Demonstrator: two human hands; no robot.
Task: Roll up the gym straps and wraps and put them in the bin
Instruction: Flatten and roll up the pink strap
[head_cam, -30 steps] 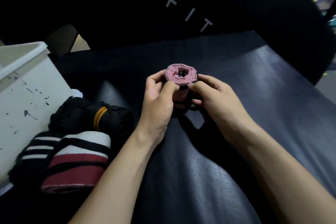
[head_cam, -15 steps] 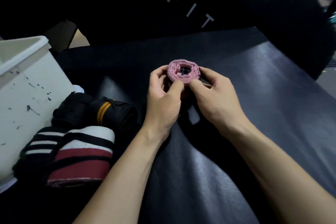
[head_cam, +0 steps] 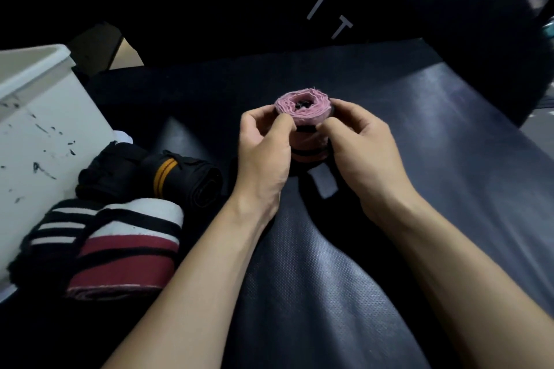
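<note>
Holding the pink wrap [head_cam: 302,108] on end between both hands, I keep its spiral face up so I can see whether the layers sit flush. My left hand [head_cam: 263,153] curls round the roll from nine o'clock, thumb pressed on the near side; my right hand [head_cam: 359,147] pinches it from three o'clock, thumb and forefinger closed on the cloth, so neither set of fingers is spread. I judge this two-sided squeeze is what stops the coil from springing loose, since the black tail with its grey tab [head_cam: 325,183] hangs free below at six o'clock and is not yet fastened. The roll stands just above the black padded bench [head_cam: 449,144]; whether it touches, I cannot tell. At eight o'clock lie a black wrap with orange stripes [head_cam: 180,178], a maroon-and-white wrap [head_cam: 126,252] and a black-and-white striped one [head_cam: 57,228], parked beside the white bin [head_cam: 45,129] at nine o'clock, not inside it. Securing the tail seems the step in hand.
</note>
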